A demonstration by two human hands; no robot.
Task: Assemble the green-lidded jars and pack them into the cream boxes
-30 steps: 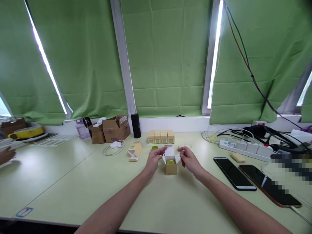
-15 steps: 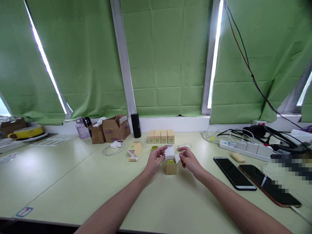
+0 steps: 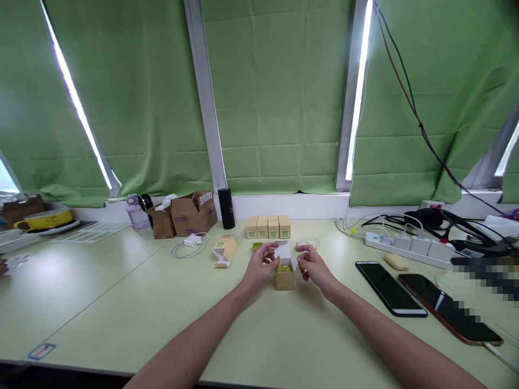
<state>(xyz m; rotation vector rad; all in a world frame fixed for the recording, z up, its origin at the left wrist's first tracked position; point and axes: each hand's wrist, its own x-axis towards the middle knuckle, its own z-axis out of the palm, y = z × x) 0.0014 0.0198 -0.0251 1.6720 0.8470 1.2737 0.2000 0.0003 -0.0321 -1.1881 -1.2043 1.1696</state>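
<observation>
A small tan cardboard box (image 3: 285, 280) stands upright on the pale green table (image 3: 121, 302), its white top flaps partly raised and a green round item (image 3: 284, 268) showing inside. My left hand (image 3: 259, 266) pinches the left side flap with curled fingers. My right hand (image 3: 313, 266) pinches the right side flap the same way. Both hands press in against the box top. Behind it stands a row of several closed tan boxes (image 3: 267, 227). An empty opened box (image 3: 224, 250) lies on its side to the left.
Two black phones (image 3: 390, 288) lie at the right, behind them a white power strip (image 3: 409, 247) with cables. Brown cartons (image 3: 193, 213), a black cylinder (image 3: 226, 208) and a white charger (image 3: 190, 241) sit at the back left. Another person's fingers (image 3: 3, 266) show at the far left edge.
Both hands have closed in on the box and folded its two side flaps inward. The green item is more covered. The other person's hand at the left edge drew back, then reappeared.
</observation>
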